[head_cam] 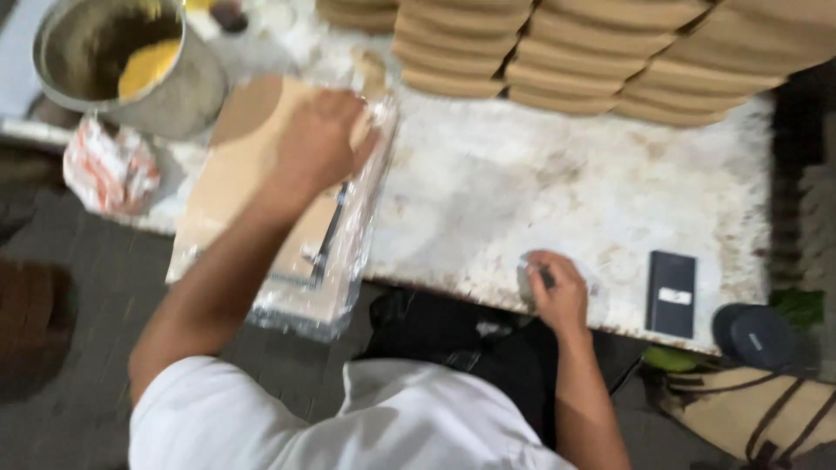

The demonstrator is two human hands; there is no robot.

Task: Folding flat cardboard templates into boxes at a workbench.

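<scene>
My left hand [318, 139] presses down on a flat brown cardboard box [235, 174] that lies at the left end of the worn white table [488, 191]; clear plastic wrap [361, 218] covers the box's right side. My right hand [557, 292] rests at the table's near edge, fingers curled around a small dark object [545, 277]; the blur hides what it is.
A metal bucket [122, 65] with yellow material stands at the back left. A crumpled red-and-white bag [109, 170] lies beside the box. Stacks of tan cardboard pieces [592, 52] line the back. A dark phone-like slab [671, 293] and a dark round cap [756, 335] sit at right.
</scene>
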